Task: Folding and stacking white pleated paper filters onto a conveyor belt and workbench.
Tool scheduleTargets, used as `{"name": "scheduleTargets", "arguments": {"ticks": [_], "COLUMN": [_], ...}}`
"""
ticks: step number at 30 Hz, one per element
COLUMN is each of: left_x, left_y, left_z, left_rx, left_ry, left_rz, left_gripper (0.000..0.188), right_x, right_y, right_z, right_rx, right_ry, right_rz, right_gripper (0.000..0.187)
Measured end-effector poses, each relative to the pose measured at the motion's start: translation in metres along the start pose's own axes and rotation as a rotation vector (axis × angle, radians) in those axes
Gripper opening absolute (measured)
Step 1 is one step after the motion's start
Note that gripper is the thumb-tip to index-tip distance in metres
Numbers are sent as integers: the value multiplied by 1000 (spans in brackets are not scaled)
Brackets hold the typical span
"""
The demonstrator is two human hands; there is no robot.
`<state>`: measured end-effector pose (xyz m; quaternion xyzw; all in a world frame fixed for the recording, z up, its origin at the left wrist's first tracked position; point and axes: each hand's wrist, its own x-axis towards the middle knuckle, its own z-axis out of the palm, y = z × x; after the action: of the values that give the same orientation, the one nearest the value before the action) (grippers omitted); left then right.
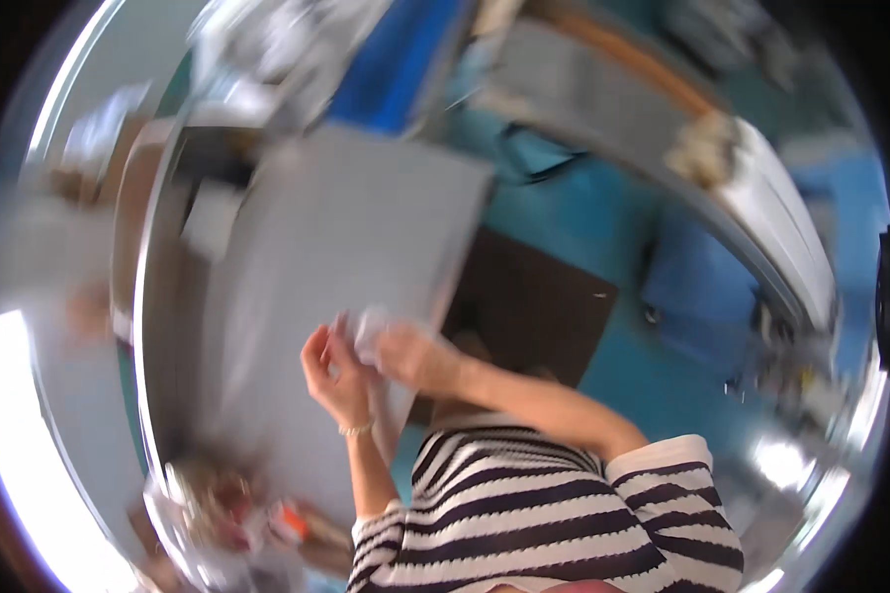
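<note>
My right hand [420, 361] is closed, its fingertips pinching a small whitish, see-through thing [370, 334], perhaps a piece of thin plastic; motion blur hides its exact kind. Close beside it, my left hand [338, 383] is raised with fingers bent and apart, and a gap shows between them. Nothing can be made out in its grasp, though its fingertips come near the whitish thing. Both hands are above the near right part of a grey tabletop [336, 227]. A pale bracelet [356, 429] circles my left wrist.
A bright blue panel or bin [396, 64] adjoins the table's far end. Right of the table, a dark brown board or mat [534, 296] lies over the teal floor [583, 232]. Blurred items, one an orange object [289, 522], crowd the near left. Blue containers [702, 267] stand farther right.
</note>
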<state>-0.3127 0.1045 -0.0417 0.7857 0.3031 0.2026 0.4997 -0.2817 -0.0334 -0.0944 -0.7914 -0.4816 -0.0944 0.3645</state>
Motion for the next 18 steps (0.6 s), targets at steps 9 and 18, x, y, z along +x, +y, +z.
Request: {"name": "scheduleTargets", "arguments": {"ticks": [9,18], "left_x": [-274,-524], "left_y": [116,93], "left_z": [163,87], "left_rx": [-99,70], "left_ry": [-1689,-2938], "left_rz": [-595,-550], "left_gripper": [52,36], "right_x": [-266,-459], "right_y": [-69,-376], "right_z": [-200,-147], "right_rx": [1167,-442], "right_ry": [1768,2027], "right_rz": [696,1291], "right_gripper": [16,44]}}
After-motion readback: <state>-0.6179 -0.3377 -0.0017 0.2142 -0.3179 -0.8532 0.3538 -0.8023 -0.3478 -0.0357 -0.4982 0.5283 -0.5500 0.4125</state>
